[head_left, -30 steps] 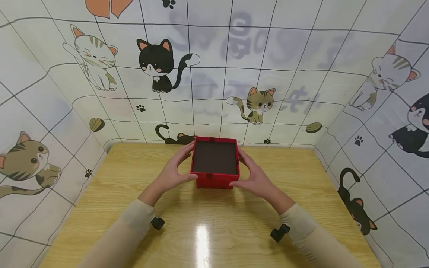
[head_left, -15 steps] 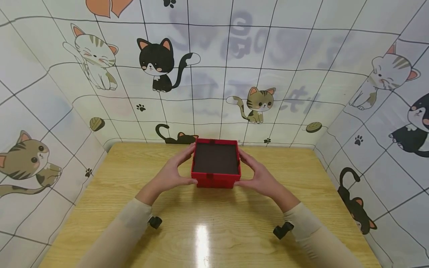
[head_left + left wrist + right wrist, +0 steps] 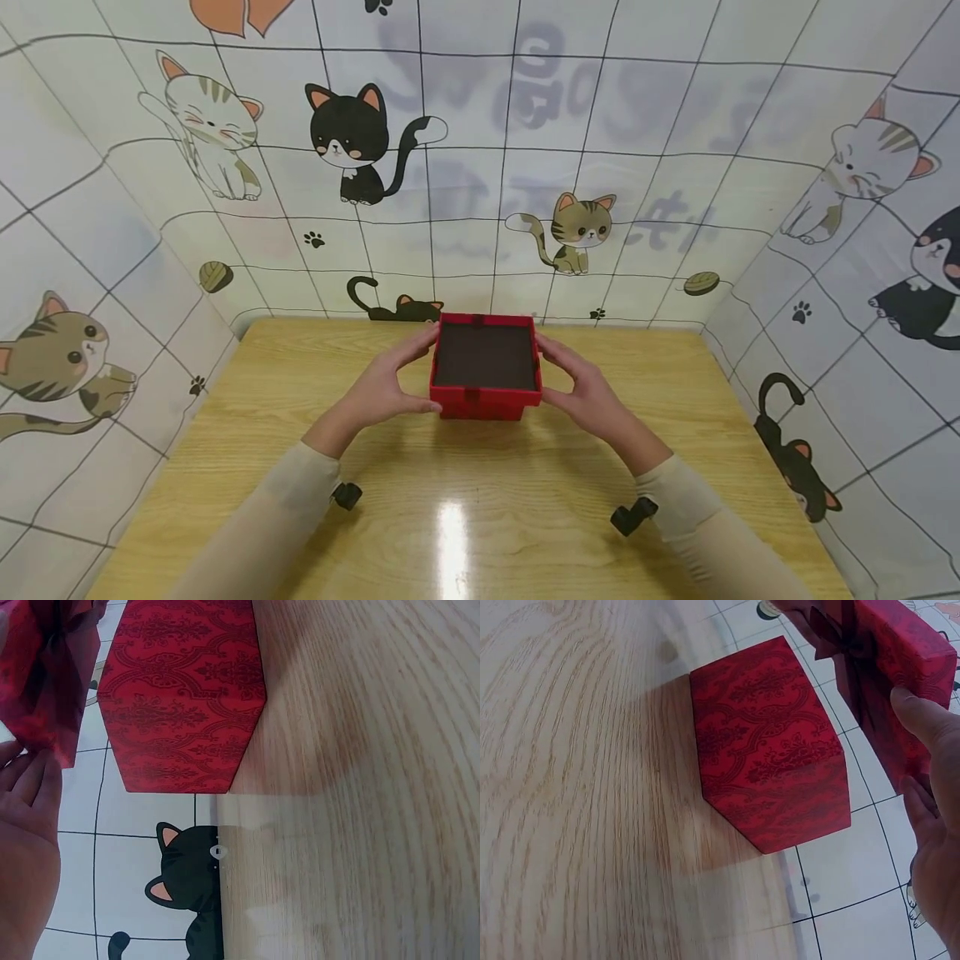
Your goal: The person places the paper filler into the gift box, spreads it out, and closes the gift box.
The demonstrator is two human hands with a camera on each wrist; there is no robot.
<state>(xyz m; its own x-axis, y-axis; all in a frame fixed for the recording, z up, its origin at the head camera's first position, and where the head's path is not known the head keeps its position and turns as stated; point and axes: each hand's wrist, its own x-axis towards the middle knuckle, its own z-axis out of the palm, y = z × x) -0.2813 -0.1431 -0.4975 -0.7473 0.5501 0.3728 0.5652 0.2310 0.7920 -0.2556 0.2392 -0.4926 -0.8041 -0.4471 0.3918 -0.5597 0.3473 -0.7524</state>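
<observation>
A red gift box stands near the table's back edge, its patterned base (image 3: pixel 481 411) resting on the wood. Over it is the red lid (image 3: pixel 486 358), with a dark brown face inside its rim turned up in the head view. My left hand (image 3: pixel 381 388) grips the lid's left side, thumb near the front corner. On the other side, my right hand (image 3: pixel 589 402) holds it between thumb and fingers. Both wrist views show a gap between the lid (image 3: pixel 904 656) and the base (image 3: pixel 772 742). A dark ribbon with a bow (image 3: pixel 847 645) crosses the lid. The base's interior is hidden.
The wooden table (image 3: pixel 480 492) has a bright light reflection at its front. A cat-print tiled wall covering (image 3: pixel 465 167) rises close behind the box and along both sides. Small black wrist cameras (image 3: pixel 633 517) sit on the sleeves.
The lid has shifted slightly right and toward me. My right hand has moved a little to the right with it, its thumb now at the lid's side. The base has stayed put.
</observation>
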